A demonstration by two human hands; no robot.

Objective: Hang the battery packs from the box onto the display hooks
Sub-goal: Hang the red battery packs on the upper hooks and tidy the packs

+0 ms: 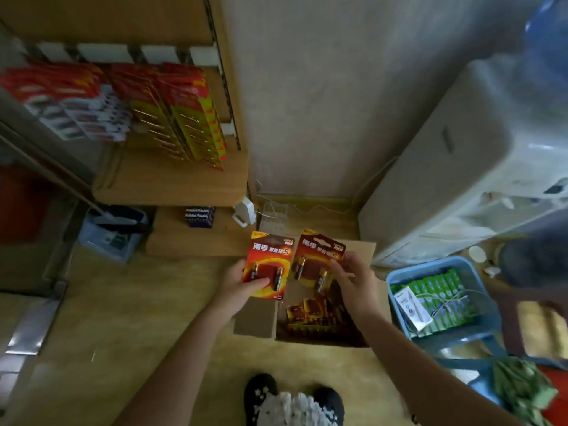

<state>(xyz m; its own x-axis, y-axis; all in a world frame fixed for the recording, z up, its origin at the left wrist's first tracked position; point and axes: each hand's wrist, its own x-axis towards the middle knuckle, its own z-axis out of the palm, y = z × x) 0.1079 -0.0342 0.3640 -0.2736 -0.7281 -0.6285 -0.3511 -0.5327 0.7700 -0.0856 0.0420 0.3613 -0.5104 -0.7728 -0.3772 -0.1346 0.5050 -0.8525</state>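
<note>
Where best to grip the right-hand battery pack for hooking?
Pinch the right pack by its flat right card edge, from the right, as the right hand does: batteries bulge mid-card, and the top must stay free for hanging.

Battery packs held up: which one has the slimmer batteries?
The left-hand pack, held by the left hand: its two batteries are thin and dark. The right-hand pack, in the right hand, carries thicker, gold-ended ones.
</note>
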